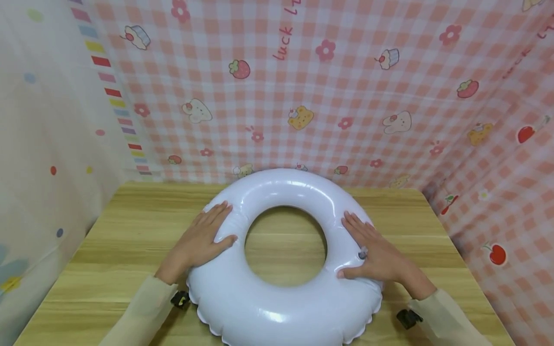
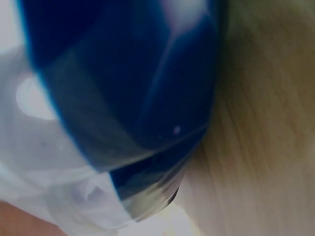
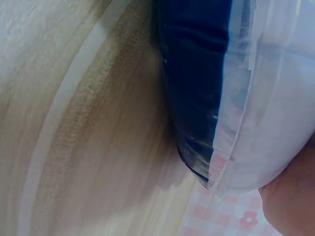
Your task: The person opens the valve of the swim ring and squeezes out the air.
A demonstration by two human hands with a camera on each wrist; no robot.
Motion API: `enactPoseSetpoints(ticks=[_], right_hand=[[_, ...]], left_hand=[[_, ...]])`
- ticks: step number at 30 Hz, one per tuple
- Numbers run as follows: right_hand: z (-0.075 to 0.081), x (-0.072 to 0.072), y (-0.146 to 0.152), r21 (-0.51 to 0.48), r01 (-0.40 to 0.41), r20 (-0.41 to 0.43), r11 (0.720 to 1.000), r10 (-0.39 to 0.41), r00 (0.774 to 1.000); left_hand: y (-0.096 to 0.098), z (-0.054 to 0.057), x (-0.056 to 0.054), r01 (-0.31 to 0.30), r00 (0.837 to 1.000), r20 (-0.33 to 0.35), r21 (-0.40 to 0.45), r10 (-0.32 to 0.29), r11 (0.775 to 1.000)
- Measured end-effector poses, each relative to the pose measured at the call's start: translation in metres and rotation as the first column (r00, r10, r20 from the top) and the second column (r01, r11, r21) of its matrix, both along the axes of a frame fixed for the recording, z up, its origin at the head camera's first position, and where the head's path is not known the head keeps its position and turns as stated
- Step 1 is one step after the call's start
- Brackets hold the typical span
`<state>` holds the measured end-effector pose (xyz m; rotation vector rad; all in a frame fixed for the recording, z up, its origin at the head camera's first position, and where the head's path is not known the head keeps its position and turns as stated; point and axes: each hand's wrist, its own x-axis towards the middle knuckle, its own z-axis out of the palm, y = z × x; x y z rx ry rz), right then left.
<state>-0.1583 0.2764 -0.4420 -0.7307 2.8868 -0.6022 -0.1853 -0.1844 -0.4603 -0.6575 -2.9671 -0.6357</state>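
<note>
Left to right: white dotted cloth (image 1: 47,120) at far left; left sleeve (image 1: 140,310), pale, comes up from the bottom edge slanting rightward, black device (image 1: 180,299) at its cuff; left hand (image 1: 201,240) palm down on the left side of the white inflatable ring (image 1: 285,310), fingers straight and pointing up and right, thumb spread away from them toward the hole, not clamped on anything. Ring lies mid-bench (image 1: 125,259), wood visible through the hole, near part cut by the frame; wrist views show its dark blue lower side (image 2: 133,88). Clear valve (image 1: 362,253) on the ring's right side, in the gap between right thumb and forefinger. Right hand (image 1: 381,252) mirrors the left: laid on the ring, fingers extended up and left, thumb apart, no grip. Right sleeve (image 1: 447,317) slants in from lower right, another black device (image 1: 409,318) beside the cuff
</note>
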Motion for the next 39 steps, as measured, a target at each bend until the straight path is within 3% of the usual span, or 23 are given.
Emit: enactPoseSetpoints(ticks=[39], right_hand=[[-0.0007,-0.0044,0.0015,-0.034,-0.053,-0.004,0.998,0.053,0.999]], left_hand=[[0.0023,0.0009,-0.0020,0.000,0.999,0.036,0.009,0.000,1.000]])
